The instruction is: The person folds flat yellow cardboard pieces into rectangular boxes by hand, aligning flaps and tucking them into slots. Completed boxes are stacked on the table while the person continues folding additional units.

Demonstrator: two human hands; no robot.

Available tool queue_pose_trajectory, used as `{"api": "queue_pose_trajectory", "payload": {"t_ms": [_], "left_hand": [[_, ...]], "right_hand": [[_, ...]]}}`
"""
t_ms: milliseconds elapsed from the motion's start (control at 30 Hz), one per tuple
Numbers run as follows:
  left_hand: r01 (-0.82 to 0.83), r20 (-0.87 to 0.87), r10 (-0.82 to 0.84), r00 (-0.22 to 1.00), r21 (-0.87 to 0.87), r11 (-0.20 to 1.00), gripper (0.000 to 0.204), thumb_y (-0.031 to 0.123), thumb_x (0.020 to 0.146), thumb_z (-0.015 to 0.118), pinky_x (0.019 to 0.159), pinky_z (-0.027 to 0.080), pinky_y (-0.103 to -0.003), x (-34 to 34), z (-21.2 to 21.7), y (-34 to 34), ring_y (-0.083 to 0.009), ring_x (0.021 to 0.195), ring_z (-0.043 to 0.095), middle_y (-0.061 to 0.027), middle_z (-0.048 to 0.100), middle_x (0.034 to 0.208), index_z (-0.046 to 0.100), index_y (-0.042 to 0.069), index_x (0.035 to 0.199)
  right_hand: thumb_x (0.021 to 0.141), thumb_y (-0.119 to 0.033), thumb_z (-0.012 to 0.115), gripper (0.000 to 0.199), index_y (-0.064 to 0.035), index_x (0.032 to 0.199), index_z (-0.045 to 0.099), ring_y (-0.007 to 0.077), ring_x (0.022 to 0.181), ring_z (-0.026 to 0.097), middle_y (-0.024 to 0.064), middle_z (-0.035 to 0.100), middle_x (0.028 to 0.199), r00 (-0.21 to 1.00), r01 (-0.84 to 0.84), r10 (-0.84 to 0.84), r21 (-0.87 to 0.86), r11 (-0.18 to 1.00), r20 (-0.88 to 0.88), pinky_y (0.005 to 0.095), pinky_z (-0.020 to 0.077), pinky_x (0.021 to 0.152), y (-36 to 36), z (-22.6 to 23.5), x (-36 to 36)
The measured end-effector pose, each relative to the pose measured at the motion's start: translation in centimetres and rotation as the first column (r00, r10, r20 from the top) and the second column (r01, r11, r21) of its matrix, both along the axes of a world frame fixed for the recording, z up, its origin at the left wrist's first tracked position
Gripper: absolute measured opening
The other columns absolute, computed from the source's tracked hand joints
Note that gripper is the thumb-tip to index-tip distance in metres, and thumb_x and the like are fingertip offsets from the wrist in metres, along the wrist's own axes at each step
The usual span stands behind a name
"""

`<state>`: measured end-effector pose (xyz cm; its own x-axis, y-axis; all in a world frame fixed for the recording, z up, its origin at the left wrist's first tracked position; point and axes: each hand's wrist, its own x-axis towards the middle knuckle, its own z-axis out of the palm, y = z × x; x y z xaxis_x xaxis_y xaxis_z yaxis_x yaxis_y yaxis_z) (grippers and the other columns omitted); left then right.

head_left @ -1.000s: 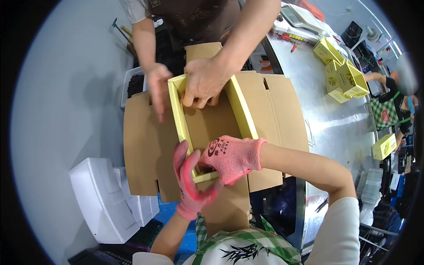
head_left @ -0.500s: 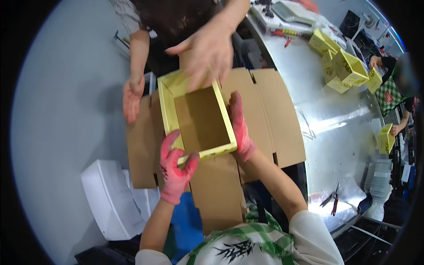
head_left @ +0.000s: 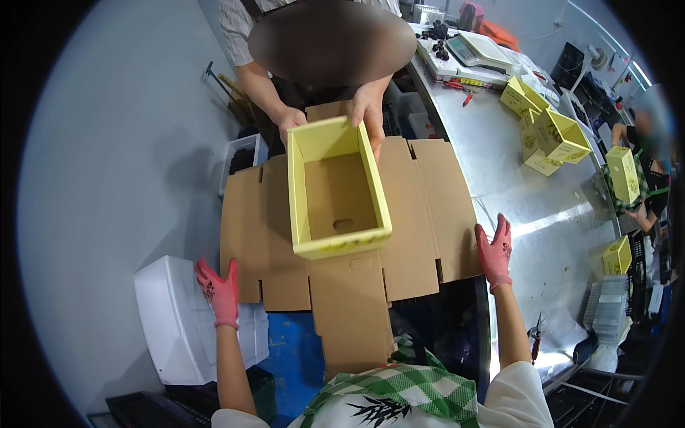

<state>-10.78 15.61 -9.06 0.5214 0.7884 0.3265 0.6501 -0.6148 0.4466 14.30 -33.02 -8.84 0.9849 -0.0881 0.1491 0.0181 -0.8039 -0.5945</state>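
Here, the flattened brown corrugated cardboard sheet point(head_left: 421, 214) lies spread out in front of the person, its flaps fanned to left and right, and an open-topped yellow cardboard box point(head_left: 335, 189) stands on its middle panel. The box's long axis runs straight away from the person, toward a co-worker across from them whose bare hands point(head_left: 367, 114) grip its far end.

The person's own hands, both in pink knit gloves, are spread flat with fingers splayed and hold nothing. The left hand point(head_left: 220, 291) sits at the sheet's near-left corner, at or just off its edge; whether it touches cannot be told. The right hand point(head_left: 494, 251) rests at the sheet's right edge, fingertips at the outer flap.

The yellow box lies ahead of and between the two hands, well apart from each. It stands a little left of the sheet's centre, so the left hand looks slightly closer.

A shiny metal desk point(head_left: 528, 192) runs along the right, carrying several more small yellow boxes point(head_left: 553, 139). A white plastic crate point(head_left: 182, 321) stands beside the left hand.
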Motion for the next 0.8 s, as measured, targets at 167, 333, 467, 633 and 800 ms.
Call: {"api": "queue_pose_trajectory", "payload": {"t_ms": [167, 333, 467, 633, 800], "left_hand": [[0.018, -0.161, -0.121, 0.979, -0.527, 0.849, 0.068, 0.043, 0.083, 0.069, 0.091, 0.044, -0.037, 1.2, 1.5, 0.4, -0.0298, 0.107, 0.056, -0.0161, 0.058, 0.120, 0.046, -0.002, 0.128], [-0.025, -0.125, -0.077, 0.989, -0.664, 0.748, 0.069, 0.044, 0.077, 0.075, 0.079, 0.049, -0.034, 0.9, 2.7, 3.2, -0.0234, 0.093, 0.063, -0.0134, 0.065, 0.108, 0.052, -0.003, 0.122], [-0.083, -0.177, -0.008, 0.984, -0.498, 0.863, 0.068, 0.044, 0.073, 0.077, 0.077, 0.049, -0.033, 0.5, 3.2, 3.4, -0.0214, 0.091, 0.060, -0.0128, 0.063, 0.101, 0.053, -0.003, 0.116], [0.012, -0.287, 0.007, 0.958, 0.067, 0.998, 0.055, 0.033, 0.067, 0.080, 0.077, 0.050, -0.041, 1.6, 7.3, 0.2, -0.0352, 0.094, 0.057, -0.0168, 0.056, 0.102, 0.049, -0.001, 0.096], [0.429, -0.343, -0.400, 0.850, 0.009, 0.903, 0.046, 0.022, 0.076, 0.071, 0.085, 0.047, -0.043, 4.4, 7.8, -6.3, -0.0385, 0.107, 0.053, -0.0211, 0.053, 0.113, 0.049, -0.001, 0.110]], "right_hand": [[0.087, -0.054, 0.056, 0.083, 0.0038, 0.142, 0.031, 0.0336, 0.131, 0.042, 0.0240, 0.043, 0.140, 0.845, -0.020, 0.146, 0.243, 0.970, -0.515, 0.0371, 0.0329, 0.108, -1.5, 1.0, -1.7], [0.087, -0.049, 0.058, 0.076, 0.0017, 0.139, 0.037, 0.0349, 0.126, 0.047, 0.0218, 0.050, 0.132, 0.874, -0.097, 0.193, 0.227, 0.969, -0.447, 0.0387, 0.0365, 0.106, -0.4, 2.7, -2.3], [0.086, -0.049, 0.059, 0.074, 0.0004, 0.138, 0.040, 0.0342, 0.125, 0.047, 0.0205, 0.050, 0.133, 0.909, -0.133, 0.120, -0.005, 0.991, -0.399, 0.0397, 0.0386, 0.103, 0.2, 4.3, -2.0], [0.084, -0.041, 0.066, 0.057, -0.0049, 0.125, 0.051, 0.0328, 0.102, 0.061, 0.0162, 0.064, 0.109, 0.958, -0.161, 0.100, -0.215, 0.963, -0.270, 0.0409, 0.0482, 0.086, 2.1, 7.6, -2.4], [0.083, -0.020, 0.064, 0.045, -0.0124, 0.125, 0.051, 0.0299, 0.080, 0.065, 0.0120, 0.065, 0.096, 0.941, -0.291, 0.328, -0.296, 0.910, 0.083, 0.0424, 0.0512, 0.071, 5.7, 6.7, -4.2]]}}
